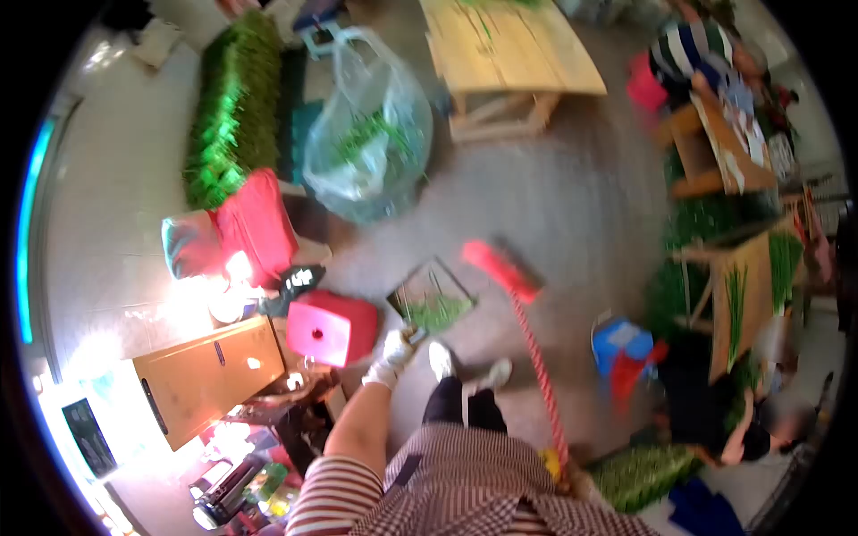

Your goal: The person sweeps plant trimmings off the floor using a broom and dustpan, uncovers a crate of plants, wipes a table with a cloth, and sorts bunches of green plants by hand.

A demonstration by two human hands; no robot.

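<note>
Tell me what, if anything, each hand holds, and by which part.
The left hand holds the dustpan at its near end; the right hand holds the broom near its handle's upper end.

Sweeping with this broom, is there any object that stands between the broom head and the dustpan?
Nothing visible does: only floor shows between the broom head and the dustpan. The pink stool stands on the dustpan's other side, outside that gap.

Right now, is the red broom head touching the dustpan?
Apart: the head view shows a strip of grey floor between the red broom head and the dustpan.
</note>
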